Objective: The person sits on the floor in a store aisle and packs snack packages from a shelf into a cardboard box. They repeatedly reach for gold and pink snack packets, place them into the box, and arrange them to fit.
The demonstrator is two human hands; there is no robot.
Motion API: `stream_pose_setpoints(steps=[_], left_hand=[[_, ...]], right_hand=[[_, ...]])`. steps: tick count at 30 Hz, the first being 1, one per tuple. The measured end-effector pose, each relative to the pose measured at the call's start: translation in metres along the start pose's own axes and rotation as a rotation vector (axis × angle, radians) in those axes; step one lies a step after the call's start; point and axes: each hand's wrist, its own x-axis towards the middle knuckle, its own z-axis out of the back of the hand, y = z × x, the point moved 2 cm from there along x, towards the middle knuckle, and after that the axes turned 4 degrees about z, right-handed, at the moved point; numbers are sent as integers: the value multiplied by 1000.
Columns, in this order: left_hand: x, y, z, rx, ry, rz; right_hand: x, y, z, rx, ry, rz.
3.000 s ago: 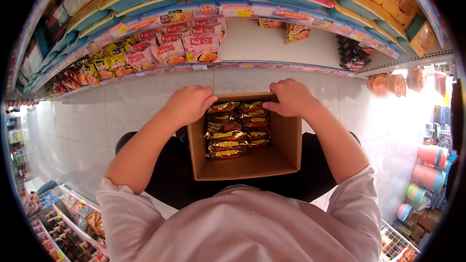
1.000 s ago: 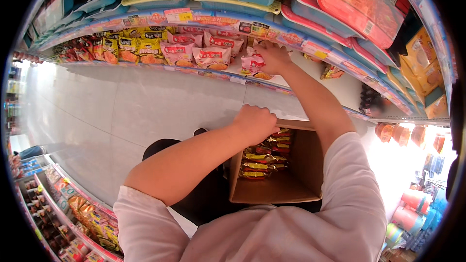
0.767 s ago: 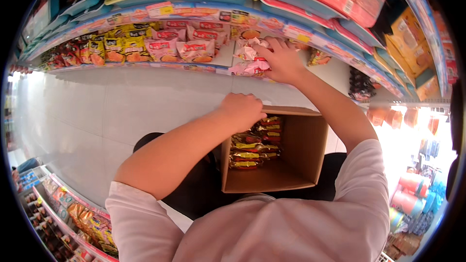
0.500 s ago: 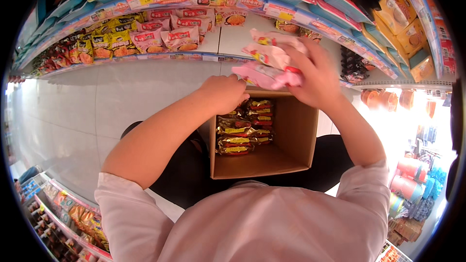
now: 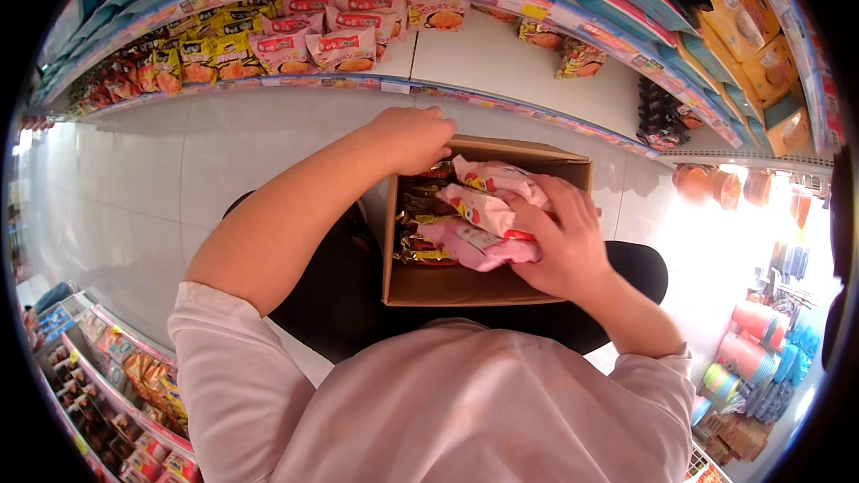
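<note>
My right hand [image 5: 568,237] is wrapped round three pink instant noodle packets [image 5: 483,206], stacked side by side. They are inside the open cardboard box [image 5: 429,292], over its middle and right part. Along the box's left side lie several gold and red shiny packets [image 5: 420,250], partly covered by the pink ones. At the far left corner of the box my left hand [image 5: 416,140] is curled closed on its edge; the fingertips are partly hidden. The box stands between my knees.
Ahead, a low shelf [image 5: 483,58] holds pink packets [image 5: 344,49], yellow packets [image 5: 215,58] and a few loose packets [image 5: 580,58] on the right. Above it, a shelf carries blue and pink trays [image 5: 631,13]. Another stocked rack [image 5: 125,376] stands at lower left.
My right hand has brought the pink packets down and nearer, from in front of the shelf into the box. My left hand stays at the box's far left corner.
</note>
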Motion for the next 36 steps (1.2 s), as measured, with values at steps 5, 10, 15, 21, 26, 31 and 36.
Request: stream_pose_setpoints(steps=[5,10,15,21,26,31,36], left_hand=[[0,0,-2,-16,-15,9],[1,2,-6,-28,-28,5],[0,0,-2,-39,-33,13],[-1,1,-4,-21,-59,11],[-3,1,-3,42,-97,-2],[-4,0,-3,71,-124,-1],[-4,3,-10,68,-166,-2]], right_hand=[[-12,9,-54,-271,-15,-31],[-6,10,-101,-397,26,119],[6,15,-137,-431,22,153],[13,15,-155,-404,64,157],[10,-8,-148,-267,137,138],[9,-12,-140,-182,122,133],[1,-16,-122,-174,109,77]])
